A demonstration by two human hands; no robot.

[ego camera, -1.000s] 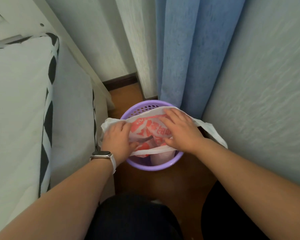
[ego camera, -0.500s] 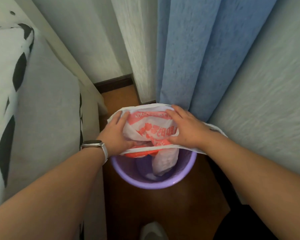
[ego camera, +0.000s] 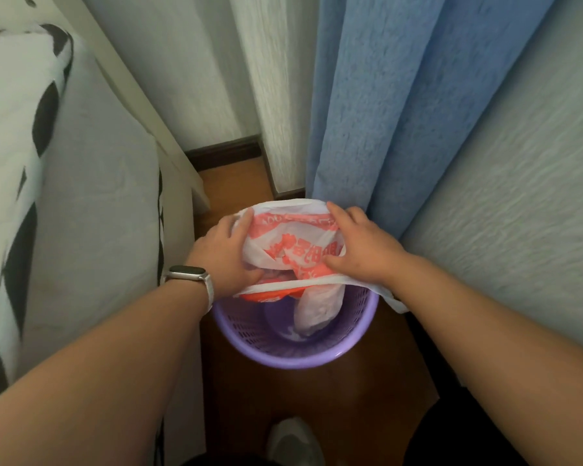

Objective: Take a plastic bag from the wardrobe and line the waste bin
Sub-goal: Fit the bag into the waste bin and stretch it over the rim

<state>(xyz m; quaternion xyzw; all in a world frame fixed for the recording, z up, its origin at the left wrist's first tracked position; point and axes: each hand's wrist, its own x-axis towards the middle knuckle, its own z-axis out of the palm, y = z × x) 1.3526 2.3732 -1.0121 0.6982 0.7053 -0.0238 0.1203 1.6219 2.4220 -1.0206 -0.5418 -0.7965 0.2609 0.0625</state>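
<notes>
one bed (ego camera: pixel 91 213) with white and black bedding fills the left side, and a blue curtain (ego camera: pixel 401 112) hangs at the upper right. on the wooden floor (ego camera: pixel 367 391) between them stands a purple waste bin (ego camera: pixel 300 361). a white plastic bag (ego camera: pixel 297 243) with red print is stretched over the bin's far half, part of it hanging inside. the left hand (ego camera: pixel 221 257) holds the bag's left side and the right hand (ego camera: pixel 360 247) its right side, each grip closed on the plastic. a watch (ego camera: pixel 186 274) sits on the left wrist.
</notes>
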